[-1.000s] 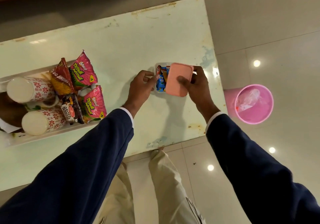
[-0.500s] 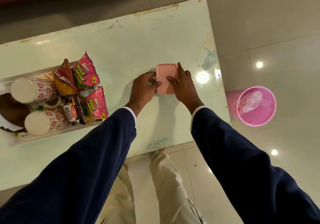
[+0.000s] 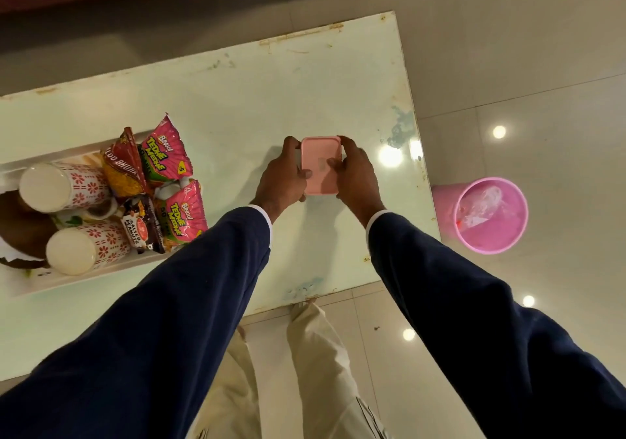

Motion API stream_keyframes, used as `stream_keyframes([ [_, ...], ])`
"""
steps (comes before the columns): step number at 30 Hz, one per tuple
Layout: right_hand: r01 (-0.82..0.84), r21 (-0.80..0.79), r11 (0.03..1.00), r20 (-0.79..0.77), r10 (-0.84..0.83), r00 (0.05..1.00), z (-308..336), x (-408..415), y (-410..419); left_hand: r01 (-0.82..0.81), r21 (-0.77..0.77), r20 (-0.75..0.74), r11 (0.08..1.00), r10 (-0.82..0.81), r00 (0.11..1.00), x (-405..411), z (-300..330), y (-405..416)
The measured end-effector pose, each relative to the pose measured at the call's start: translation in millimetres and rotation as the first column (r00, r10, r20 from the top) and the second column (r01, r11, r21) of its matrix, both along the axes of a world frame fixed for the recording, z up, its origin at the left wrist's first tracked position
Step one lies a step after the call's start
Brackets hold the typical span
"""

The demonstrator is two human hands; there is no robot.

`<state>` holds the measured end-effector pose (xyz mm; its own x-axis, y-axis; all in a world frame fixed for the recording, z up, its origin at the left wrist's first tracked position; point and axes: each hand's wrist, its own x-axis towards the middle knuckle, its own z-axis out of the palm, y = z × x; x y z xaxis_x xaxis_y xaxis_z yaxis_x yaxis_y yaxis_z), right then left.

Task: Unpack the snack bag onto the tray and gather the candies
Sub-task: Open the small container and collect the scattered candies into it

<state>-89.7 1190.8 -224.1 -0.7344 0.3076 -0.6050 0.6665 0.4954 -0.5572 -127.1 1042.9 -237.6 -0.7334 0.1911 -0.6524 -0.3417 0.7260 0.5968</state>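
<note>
Centrally, a pink-lidded box is gripped on the tabletop from both sides: left hand and right hand curled round its edges. Snack packets are seen lying in the tray well to the left.

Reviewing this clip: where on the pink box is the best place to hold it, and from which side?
By its two long sides, one hand from each side, as the left hand and right hand do now. The pink box lies flat on the table, narrow across, so its lid stays free for the thumbs.
</note>
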Motion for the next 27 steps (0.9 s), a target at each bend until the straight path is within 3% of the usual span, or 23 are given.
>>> stream_keyframes([
  [4, -0.338, 0.365, 0.868, -0.027, 0.372, 0.928, 3.9, 8.9, -18.8, -0.003, -0.002, -0.003, 1.000, 0.003, 1.000, 3.3, -0.5, 1.4],
  [13, -0.495, 0.386, 0.779, 0.035, 0.523, 0.851, 3.7, -1.3, -6.9, 0.033, -0.027, -0.078, 0.999, -0.035, 0.996, 6.6, 5.7, -0.8],
  [17, -0.456, 0.295, 0.840, 0.040, 0.466, 0.884, 10.0, -0.4, -10.2, 0.147, -0.045, -0.238, 0.988, -0.153, 0.959, 21.9, 10.2, -1.6],
  [22, -0.426, 0.176, 0.888, 0.014, 0.430, 0.903, -0.4, -0.1, -3.0, 0.161, -0.020, -0.207, 0.987, -0.161, 0.965, 20.5, 5.0, -4.1],
  [25, -0.365, -0.104, 0.925, 0.031, 0.370, 0.929, -0.9, -7.2, 9.9, 0.132, -0.009, -0.193, 0.991, -0.131, 0.972, 19.3, 11.4, -5.1],
  [27, -0.349, -0.258, 0.901, 0.046, 0.372, 0.927, 2.5, -7.8, 20.5, 0.123, 0.020, -0.177, 0.992, -0.118, 0.977, 18.9, 12.3, -5.7],
])
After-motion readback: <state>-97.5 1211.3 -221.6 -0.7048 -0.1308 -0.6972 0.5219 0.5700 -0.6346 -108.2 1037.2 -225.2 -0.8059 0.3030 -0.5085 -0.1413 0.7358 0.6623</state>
